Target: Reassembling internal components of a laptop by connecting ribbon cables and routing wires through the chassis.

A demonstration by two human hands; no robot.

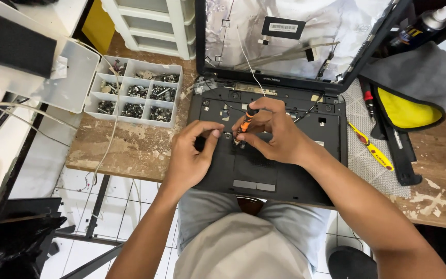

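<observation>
I am pinching a small orange-and-black screwdriver (245,123) in my right hand (272,135), its tip standing on the palm-rest of the opened black laptop base (264,170), which is lying on the worn wooden table (135,147) just in front of me. My left hand (191,155) is pressing its fingertips together beside the tip, seemingly steadying a tiny screw. I judge keeping the driver upright is mattering most. A black rectangular label bearing a white barcode sticker (283,27) is sitting far, on the silvery lid interior.
</observation>
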